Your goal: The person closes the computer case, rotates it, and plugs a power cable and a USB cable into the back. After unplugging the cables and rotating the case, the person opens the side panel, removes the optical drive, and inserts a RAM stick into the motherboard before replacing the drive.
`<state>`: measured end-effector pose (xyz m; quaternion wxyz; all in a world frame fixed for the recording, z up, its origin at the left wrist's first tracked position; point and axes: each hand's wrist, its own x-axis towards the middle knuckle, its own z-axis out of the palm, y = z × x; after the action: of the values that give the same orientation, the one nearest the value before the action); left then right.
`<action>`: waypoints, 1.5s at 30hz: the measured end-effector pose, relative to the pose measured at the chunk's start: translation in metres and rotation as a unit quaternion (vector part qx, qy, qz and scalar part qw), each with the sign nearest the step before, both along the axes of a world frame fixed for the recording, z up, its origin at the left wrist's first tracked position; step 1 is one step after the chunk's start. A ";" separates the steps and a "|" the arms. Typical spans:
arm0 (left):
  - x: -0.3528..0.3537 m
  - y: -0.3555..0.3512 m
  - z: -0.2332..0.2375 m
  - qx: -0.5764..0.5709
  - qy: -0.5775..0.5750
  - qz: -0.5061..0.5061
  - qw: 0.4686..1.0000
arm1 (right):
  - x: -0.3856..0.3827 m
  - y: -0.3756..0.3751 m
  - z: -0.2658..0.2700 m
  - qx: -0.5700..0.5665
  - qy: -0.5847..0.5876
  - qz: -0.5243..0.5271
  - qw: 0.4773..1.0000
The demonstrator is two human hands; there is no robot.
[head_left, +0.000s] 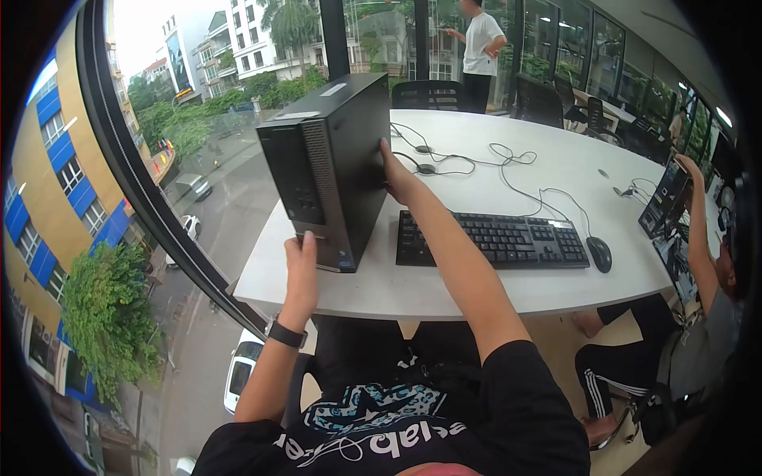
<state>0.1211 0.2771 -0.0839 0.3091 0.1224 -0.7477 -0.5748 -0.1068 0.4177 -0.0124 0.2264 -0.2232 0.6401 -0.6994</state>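
The black desktop computer tower stands upright on the white surface, near its edge. The fingers of the left hand grasp its lower front corner. The right hand presses on its side panel; whether those fingers are clenched, I cannot tell. A black keyboard lies at 3 o'clock of the tower.

An office: a long white surface with a black keyboard, black mesh chairs, floor-to-ceiling glass windows overlooking streets.
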 end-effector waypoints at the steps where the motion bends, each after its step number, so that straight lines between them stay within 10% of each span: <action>1: 0.002 0.008 0.001 0.004 0.001 0.002 1.000 | -0.009 -0.003 -0.004 0.004 0.001 0.002 1.000; 18: 0.021 0.047 0.003 -0.074 0.049 -0.027 0.996 | -0.045 -0.023 -0.026 -0.015 0.030 0.027 0.999; 23: 0.016 0.041 0.001 -0.288 0.045 0.036 0.956 | -0.028 -0.010 -0.026 0.098 0.041 -0.013 0.994; 26: 0.019 0.033 0.020 -0.154 -0.019 -0.067 0.986 | -0.010 -0.003 -0.029 0.091 0.061 -0.012 0.994; 37: 0.006 0.012 0.003 -0.199 -0.018 -0.064 0.978 | -0.039 -0.006 -0.073 0.113 0.173 -0.071 0.976; 42: 0.014 0.012 0.014 -0.176 -0.049 -0.063 0.981 | 0.005 0.037 -0.025 0.241 0.441 -0.140 0.853; 45: 0.024 -0.006 -0.006 -0.426 -0.083 -0.014 0.901 | 0.097 0.101 0.022 0.175 0.529 -0.125 0.821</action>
<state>0.1451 0.2714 -0.0904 0.2603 0.0159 -0.9457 -0.1940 -0.0097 0.5182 0.0092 -0.2013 -0.4341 0.7952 -0.3723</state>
